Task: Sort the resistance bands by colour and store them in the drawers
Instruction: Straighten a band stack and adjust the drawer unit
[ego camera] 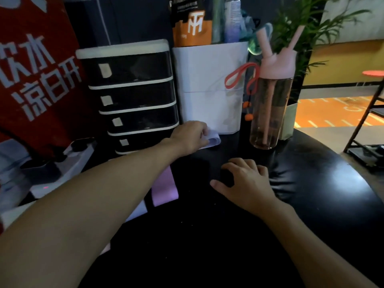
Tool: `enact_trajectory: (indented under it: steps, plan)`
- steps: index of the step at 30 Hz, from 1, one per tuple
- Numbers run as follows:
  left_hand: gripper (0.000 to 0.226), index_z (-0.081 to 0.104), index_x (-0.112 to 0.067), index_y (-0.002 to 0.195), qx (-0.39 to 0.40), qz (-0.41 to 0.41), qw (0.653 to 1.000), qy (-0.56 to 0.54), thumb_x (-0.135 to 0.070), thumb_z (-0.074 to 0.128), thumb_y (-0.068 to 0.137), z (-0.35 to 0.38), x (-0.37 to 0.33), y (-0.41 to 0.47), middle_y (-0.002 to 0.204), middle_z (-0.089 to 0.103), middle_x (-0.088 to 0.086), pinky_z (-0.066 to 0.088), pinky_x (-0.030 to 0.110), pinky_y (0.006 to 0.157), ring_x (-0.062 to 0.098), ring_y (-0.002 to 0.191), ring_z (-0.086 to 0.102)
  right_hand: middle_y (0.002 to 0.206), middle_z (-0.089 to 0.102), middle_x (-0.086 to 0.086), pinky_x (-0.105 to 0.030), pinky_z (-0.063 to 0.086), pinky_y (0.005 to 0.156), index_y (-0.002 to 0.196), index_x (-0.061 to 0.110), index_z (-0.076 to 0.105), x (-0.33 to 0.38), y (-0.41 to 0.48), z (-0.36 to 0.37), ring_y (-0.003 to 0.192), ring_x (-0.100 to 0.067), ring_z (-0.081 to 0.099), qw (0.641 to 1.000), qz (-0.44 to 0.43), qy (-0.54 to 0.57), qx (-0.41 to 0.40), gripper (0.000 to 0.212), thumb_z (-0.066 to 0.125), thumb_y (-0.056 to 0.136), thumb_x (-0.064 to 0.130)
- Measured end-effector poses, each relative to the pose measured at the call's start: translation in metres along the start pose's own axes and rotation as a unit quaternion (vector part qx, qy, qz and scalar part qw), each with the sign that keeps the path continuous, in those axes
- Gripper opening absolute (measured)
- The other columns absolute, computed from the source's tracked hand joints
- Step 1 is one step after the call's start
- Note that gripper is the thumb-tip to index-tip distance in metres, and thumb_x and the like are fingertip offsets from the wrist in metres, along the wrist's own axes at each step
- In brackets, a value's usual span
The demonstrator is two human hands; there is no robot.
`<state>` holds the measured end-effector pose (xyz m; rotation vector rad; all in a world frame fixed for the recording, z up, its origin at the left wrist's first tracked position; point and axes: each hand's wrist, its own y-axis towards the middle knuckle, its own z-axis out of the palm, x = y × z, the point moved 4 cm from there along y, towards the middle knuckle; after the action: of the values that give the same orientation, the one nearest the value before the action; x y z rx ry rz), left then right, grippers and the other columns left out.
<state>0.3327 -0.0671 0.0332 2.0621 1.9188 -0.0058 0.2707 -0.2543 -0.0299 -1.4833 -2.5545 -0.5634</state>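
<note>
Left forearm (93, 204) extends, hand (190, 135) gripping a pale band (214, 140) (beside drawers (133, 96)).

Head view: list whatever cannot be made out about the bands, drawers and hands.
- Drawer unit: dark fronts hide contents; labels too blurred to read.
- Pale band: left hand gripping it covers most of it.
- Purple band: left forearm covers part.
- Right hand: anything under its fingers is lost against the black table.
</note>
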Motion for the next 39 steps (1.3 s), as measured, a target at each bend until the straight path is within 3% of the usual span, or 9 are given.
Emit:
enact_trajectory:
  steps: [5, 9, 18, 24, 29, 31, 33, 36, 39]
  plan:
    - [0.026, 0.067, -0.022, 0.107, -0.02, -0.009, 0.998, 0.058, -0.037, 0.07, 0.086, 0.025, 0.006, 0.023, 0.115, 0.065, 0.004, 0.039, 0.029, 0.08, 0.026, 0.107, 0.062, 0.134, 0.045, 0.013, -0.042, 0.024, 0.101, 0.128, 0.037, 0.053, -0.003, 0.002, 0.0, 0.127, -0.018, 0.036, 1.0, -0.015, 0.016, -0.004, 0.061, 0.045, 0.081, 0.076]
    - [0.03, 0.064, -0.025, 0.084, -0.011, -0.027, 0.999, 0.03, -0.053, 0.055, 0.078, 0.031, 0.005, 0.029, 0.093, 0.067, -0.003, 0.039, 0.03, 0.077, 0.024, 0.093, 0.064, 0.131, 0.045, 0.011, -0.041, 0.024, 0.1, 0.126, 0.037, 0.053, -0.004, 0.004, 0.002, 0.124, -0.02, 0.037, 1.0, -0.019, 0.013, -0.01, 0.059, 0.045, 0.082, 0.075]
    - [0.01, 0.072, -0.016, 0.09, -0.114, 0.076, 0.991, -0.012, -0.02, 0.062, 0.092, -0.027, -0.016, 0.011, 0.086, 0.072, 0.002, 0.052, 0.039, 0.075, 0.026, 0.085, 0.067, 0.127, 0.05, 0.01, -0.038, 0.029, 0.098, 0.126, 0.034, 0.052, -0.003, 0.004, -0.006, 0.121, -0.017, 0.043, 0.995, 0.008, 0.093, -0.041, 0.048, 0.052, 0.088, 0.062]
    - [0.009, 0.072, -0.011, 0.092, -0.132, 0.212, 0.968, -0.006, -0.019, 0.068, 0.09, -0.089, -0.058, -0.026, 0.087, 0.069, 0.002, 0.051, 0.04, 0.076, 0.019, 0.08, 0.063, 0.12, 0.055, 0.005, -0.047, 0.044, 0.099, 0.123, 0.026, 0.052, 0.005, -0.002, -0.036, 0.116, -0.018, 0.052, 0.947, 0.046, 0.293, -0.122, 0.047, 0.069, 0.084, 0.044]
    - [0.013, 0.07, -0.007, 0.09, -0.158, 0.254, 0.953, -0.048, -0.019, 0.074, 0.088, -0.136, -0.098, -0.061, 0.083, 0.066, 0.003, 0.048, 0.029, 0.068, 0.015, 0.073, 0.059, 0.124, 0.054, 0.004, -0.017, 0.043, 0.086, 0.127, 0.021, 0.045, 0.028, -0.014, -0.082, 0.115, -0.012, 0.052, 0.894, 0.029, 0.416, -0.162, 0.056, 0.075, 0.082, 0.038]
    - [0.013, 0.07, -0.008, 0.092, -0.162, 0.257, 0.95, -0.07, -0.019, 0.076, 0.087, -0.152, -0.112, -0.074, 0.08, 0.065, 0.001, 0.045, 0.025, 0.065, 0.013, 0.07, 0.057, 0.125, 0.054, 0.004, -0.022, 0.045, 0.088, 0.127, 0.021, 0.043, 0.035, -0.02, -0.099, 0.114, -0.012, 0.053, 0.882, 0.025, 0.44, -0.166, 0.057, 0.075, 0.082, 0.038]
    - [0.014, 0.071, -0.009, 0.096, -0.166, 0.26, 0.947, -0.093, -0.017, 0.076, 0.086, -0.166, -0.124, -0.086, 0.08, 0.064, 0.003, 0.044, 0.024, 0.064, 0.013, 0.069, 0.054, 0.115, 0.059, 0.001, -0.028, 0.048, 0.086, 0.122, 0.017, 0.049, 0.036, -0.027, -0.112, 0.105, -0.012, 0.058, 0.886, 0.024, 0.425, -0.185, 0.048, 0.073, 0.085, 0.034]
    - [0.019, 0.069, -0.011, 0.1, -0.172, 0.253, 0.944, -0.127, -0.017, 0.077, 0.084, -0.183, -0.136, -0.102, 0.082, 0.061, 0.0, 0.042, 0.019, 0.064, 0.005, 0.068, 0.049, 0.08, 0.061, -0.01, -0.023, 0.043, 0.06, 0.092, 0.005, 0.059, 0.04, -0.042, -0.131, 0.068, -0.009, 0.054, 0.893, 0.021, 0.398, -0.211, 0.013, 0.061, 0.092, 0.018]
    - [0.024, 0.066, -0.014, 0.101, -0.176, 0.227, 0.945, -0.154, -0.018, 0.079, 0.083, -0.195, -0.14, -0.113, 0.082, 0.059, -0.005, 0.041, 0.012, 0.065, 0.006, 0.073, 0.053, 0.068, 0.051, -0.015, -0.023, 0.037, 0.052, 0.083, -0.006, 0.055, 0.044, -0.063, -0.144, 0.057, -0.011, 0.045, 0.887, 0.022, 0.422, -0.184, 0.028, 0.056, 0.094, 0.02]
